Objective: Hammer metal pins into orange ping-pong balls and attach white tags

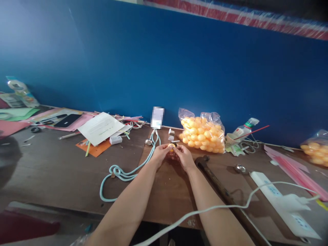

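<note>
Both my hands meet over the middle of the brown table (169, 194). Between their fingertips is a small orange ball (171, 146), with something small and dark at its right side. My left hand (162, 152) pinches the ball from the left. On the other side my right hand (183, 155) has its fingers closed at the ball and the dark piece. Just beyond the hands lies a small white box (171, 133). A clear bag of orange balls (202, 133) stands behind my right hand.
Left of my hands lie a light blue cord (128, 176), a white paper (100, 128) and a black phone (68, 120). To the right are a dark bar (217, 184), a white power strip (284, 205) and a bottle (247, 128). A white cable (212, 207) crosses my right forearm.
</note>
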`<action>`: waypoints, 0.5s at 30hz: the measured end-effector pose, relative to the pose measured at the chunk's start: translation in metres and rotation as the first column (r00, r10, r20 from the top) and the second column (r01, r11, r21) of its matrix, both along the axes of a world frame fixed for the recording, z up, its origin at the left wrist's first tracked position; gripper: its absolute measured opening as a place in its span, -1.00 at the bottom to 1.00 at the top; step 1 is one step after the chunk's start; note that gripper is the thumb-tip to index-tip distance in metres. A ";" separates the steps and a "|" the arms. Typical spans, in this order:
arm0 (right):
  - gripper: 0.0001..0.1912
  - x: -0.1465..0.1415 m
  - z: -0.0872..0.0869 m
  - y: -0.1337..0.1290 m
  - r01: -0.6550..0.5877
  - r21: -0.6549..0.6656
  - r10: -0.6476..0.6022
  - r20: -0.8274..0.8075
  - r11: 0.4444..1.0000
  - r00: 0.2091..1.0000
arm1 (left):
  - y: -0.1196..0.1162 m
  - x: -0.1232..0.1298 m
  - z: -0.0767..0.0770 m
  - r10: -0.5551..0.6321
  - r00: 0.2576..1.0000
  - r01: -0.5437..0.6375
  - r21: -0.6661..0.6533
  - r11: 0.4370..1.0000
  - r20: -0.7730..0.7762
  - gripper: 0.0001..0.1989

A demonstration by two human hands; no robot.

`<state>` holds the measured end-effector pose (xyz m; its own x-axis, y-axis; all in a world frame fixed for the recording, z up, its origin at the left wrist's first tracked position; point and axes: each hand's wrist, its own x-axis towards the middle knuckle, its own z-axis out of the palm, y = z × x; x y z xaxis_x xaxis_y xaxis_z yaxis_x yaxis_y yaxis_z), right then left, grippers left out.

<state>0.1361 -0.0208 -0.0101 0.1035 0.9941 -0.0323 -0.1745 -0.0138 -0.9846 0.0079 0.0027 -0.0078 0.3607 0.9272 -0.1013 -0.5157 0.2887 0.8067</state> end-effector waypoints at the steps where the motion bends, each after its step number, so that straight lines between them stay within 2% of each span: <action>1: -0.55 -0.001 0.001 -0.001 0.012 0.005 -0.012 0.028 1.000 1.000 | 0.000 0.000 -0.001 0.005 1.000 -0.005 0.001 1.000 0.007 -0.69; 5: -0.58 -0.001 0.017 -0.002 0.095 0.080 -0.106 0.149 0.992 0.983 | 0.002 -0.001 -0.001 0.049 0.999 -0.048 -0.049 0.998 0.016 -0.76; 8: -0.59 0.011 0.044 -0.003 0.189 0.181 -0.228 0.224 0.965 0.948 | 0.003 -0.004 0.000 0.072 0.997 -0.068 -0.109 0.992 0.029 -0.78; 10: -0.60 0.028 0.061 -0.010 0.219 0.233 -0.288 0.329 0.948 0.899 | 0.004 -0.005 0.001 0.073 0.996 -0.065 -0.153 0.986 0.045 -0.76; 12: -0.63 0.051 0.072 -0.025 0.190 0.249 -0.299 0.539 0.950 0.787 | 0.004 -0.005 0.003 0.069 0.995 -0.056 -0.184 0.981 0.069 -0.73; 13: -0.66 0.063 0.073 -0.036 0.162 0.253 -0.293 0.660 0.954 0.691 | 0.004 -0.005 0.003 0.069 0.994 -0.052 -0.189 0.981 0.085 -0.72; 15: -0.68 0.086 0.067 -0.062 0.161 0.243 -0.289 0.862 0.957 0.418 | 0.005 -0.004 0.003 0.075 0.991 -0.052 -0.190 0.980 0.114 -0.73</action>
